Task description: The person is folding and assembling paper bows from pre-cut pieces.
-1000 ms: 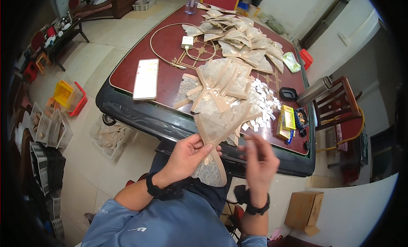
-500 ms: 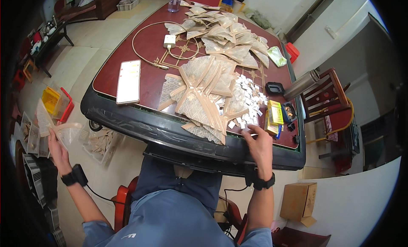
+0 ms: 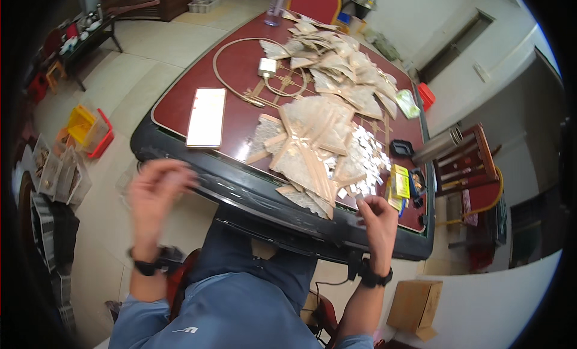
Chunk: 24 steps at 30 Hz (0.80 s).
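Pinching small white piece (image 3: 359, 197), orientation unclear.

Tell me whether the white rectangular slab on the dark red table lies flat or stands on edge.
Flat: the white rectangular slab lies broad face up on the dark red table.

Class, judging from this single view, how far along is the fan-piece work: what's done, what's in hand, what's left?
Done: nothing visibly finished. In hand: the right hand pinches a small white piece beside the white pieces pile; the blurred left hand looks empty. Left: fan-shaped pieces cover the table.
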### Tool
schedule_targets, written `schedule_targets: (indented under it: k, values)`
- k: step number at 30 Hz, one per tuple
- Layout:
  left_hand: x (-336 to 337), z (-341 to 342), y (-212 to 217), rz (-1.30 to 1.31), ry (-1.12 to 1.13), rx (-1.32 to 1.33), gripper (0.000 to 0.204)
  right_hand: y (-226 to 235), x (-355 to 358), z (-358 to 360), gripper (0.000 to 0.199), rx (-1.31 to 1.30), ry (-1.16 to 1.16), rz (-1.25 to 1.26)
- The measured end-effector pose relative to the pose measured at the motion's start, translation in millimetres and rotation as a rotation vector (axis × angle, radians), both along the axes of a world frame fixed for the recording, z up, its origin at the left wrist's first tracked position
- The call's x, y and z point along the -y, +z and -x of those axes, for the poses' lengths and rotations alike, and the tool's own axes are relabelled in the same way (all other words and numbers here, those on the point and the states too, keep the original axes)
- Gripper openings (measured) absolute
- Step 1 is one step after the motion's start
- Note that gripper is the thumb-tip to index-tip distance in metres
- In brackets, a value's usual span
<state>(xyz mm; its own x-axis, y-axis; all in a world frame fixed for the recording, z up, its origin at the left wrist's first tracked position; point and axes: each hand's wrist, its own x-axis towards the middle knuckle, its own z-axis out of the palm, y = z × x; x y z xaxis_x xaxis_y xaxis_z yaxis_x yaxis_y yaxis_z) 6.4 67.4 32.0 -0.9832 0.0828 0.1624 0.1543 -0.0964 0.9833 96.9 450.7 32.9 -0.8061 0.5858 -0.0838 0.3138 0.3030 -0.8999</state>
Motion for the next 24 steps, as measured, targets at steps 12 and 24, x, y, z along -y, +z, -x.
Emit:
schedule_targets:
  k: [12,24]
  values:
    - [-164.3,-41.5,-23.8,-0.309,-0.611,0.364,0.022,8.4,64.7,-28.1,0.018,-0.051,0.233,0.468]
    - [-175.7,-48.6,-34.4,-0.315,-0.478,0.407,0.024,-3.5,82.7,-24.1,0.01,-0.286,0.122,-0.338]
